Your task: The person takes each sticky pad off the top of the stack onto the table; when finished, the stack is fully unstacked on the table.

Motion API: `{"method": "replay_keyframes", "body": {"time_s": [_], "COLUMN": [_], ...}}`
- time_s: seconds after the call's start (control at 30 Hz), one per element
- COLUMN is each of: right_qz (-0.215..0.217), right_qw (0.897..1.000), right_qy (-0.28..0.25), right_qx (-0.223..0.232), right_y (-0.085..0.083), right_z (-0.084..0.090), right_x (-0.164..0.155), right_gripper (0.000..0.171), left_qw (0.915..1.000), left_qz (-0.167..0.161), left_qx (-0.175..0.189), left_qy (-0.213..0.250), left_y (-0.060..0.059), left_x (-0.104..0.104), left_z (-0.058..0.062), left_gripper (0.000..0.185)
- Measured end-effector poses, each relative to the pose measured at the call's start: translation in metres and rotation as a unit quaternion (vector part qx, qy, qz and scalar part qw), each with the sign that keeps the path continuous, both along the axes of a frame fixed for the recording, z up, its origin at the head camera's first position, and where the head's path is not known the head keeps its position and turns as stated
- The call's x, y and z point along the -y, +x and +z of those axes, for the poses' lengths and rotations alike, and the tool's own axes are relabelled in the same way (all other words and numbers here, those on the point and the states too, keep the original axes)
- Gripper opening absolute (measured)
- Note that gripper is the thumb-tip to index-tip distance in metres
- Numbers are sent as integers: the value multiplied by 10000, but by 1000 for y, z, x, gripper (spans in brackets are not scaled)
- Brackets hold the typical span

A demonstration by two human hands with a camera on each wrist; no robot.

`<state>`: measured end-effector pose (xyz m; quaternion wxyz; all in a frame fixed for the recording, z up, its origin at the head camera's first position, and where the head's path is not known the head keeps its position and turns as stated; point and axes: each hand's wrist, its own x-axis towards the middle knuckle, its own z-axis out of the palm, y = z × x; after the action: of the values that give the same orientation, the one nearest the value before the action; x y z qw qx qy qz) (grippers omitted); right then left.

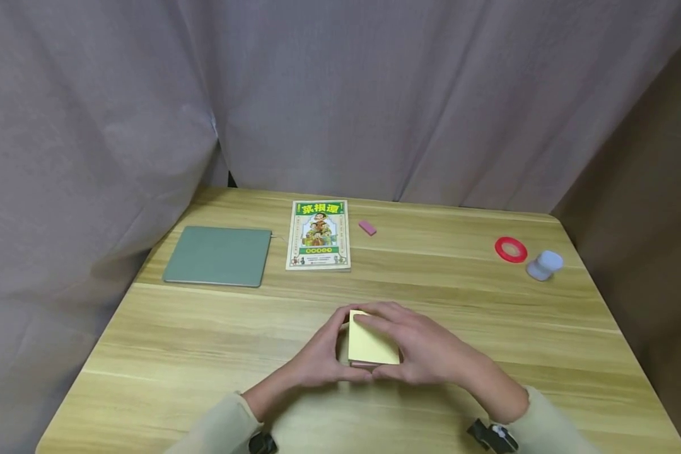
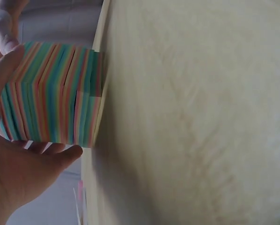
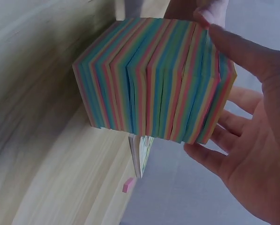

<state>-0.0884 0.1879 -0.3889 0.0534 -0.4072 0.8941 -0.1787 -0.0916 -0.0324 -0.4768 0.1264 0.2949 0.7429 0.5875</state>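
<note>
Both hands are clamped on the sticky-note block (image 1: 372, 344) at 6 o'clock on the wooden table (image 1: 204, 353): left hand (image 1: 321, 359) grips its left side, right hand (image 1: 425, 350) wraps the right side with fingers laid over the yellow top sheet. Block sits on the tabletop, not lifted; no sheet looks peeled yet, so the handling seems at its start. Wrist views show the striped multicolour edge with fingers curled round it. Picture book (image 1: 318, 234) at 12 o'clock, green pad (image 1: 218, 255) at 10, untouched.
</note>
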Motion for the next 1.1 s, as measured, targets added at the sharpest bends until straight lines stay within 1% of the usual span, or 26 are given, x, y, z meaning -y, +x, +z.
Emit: {"method": "replay_keyframes", "body": {"time_s": [0.13, 0.27, 0.4, 0.5, 0.6, 0.67, 0.73, 0.8, 0.87, 0.93, 1.0, 1.1], "right_qz": [-126, -215, -265, -342, -469, -655, -920, -1213, -1466, -1626, -1772, -1935], "right_qw": [9999, 9997, 9994, 9984, 9958, 9924, 9889, 9857, 9835, 9825, 9810, 9796], "right_qy": [-29, -24, -17, -151, -470, -730, -924, -1002, -965, -860, -747, -455], "right_qx": [28, 76, 241, 432, 638, 749, 719, 606, 448, 299, 278, 310], "right_y": [0, 0, 0, -3, -11, -23, -37, -54, -71, -87, -100, -113], "right_z": [-1, 0, 4, 12, 19, 21, 19, 11, -1, -18, -36, -61], "right_x": [2, 3, 2, 0, -6, -12, -18, -25, -30, -34, -37, -41], "right_gripper": [85, 82, 82, 81, 80, 79, 79, 78, 78, 78, 77, 78], "left_qw": [9998, 9994, 9994, 9993, 9992, 9992, 9991, 9990, 9991, 9992, 9992, 9992], "left_qz": [11, 14, 31, 29, 48, 47, 42, 31, 37, 47, 47, 25], "left_qx": [19, 6, 10, 28, 70, 94, 95, 120, 144, 194, 250, 313], "left_qy": [222, 333, 348, 382, 378, 389, 401, 427, 388, 341, 295, 248], "left_y": [0, -1, 0, -1, -1, -1, -1, -1, -2, -2, -2, -2], "left_x": [-3, -3, -3, -3, -2, -2, -2, -3, -3, -3, -3, -4], "left_z": [-3, -5, -6, -5, -5, -5, -6, -6, -5, -4, -3, -2], "left_gripper": [91, 83, 81, 83, 84, 83, 82, 82, 82, 83, 83, 83]}}
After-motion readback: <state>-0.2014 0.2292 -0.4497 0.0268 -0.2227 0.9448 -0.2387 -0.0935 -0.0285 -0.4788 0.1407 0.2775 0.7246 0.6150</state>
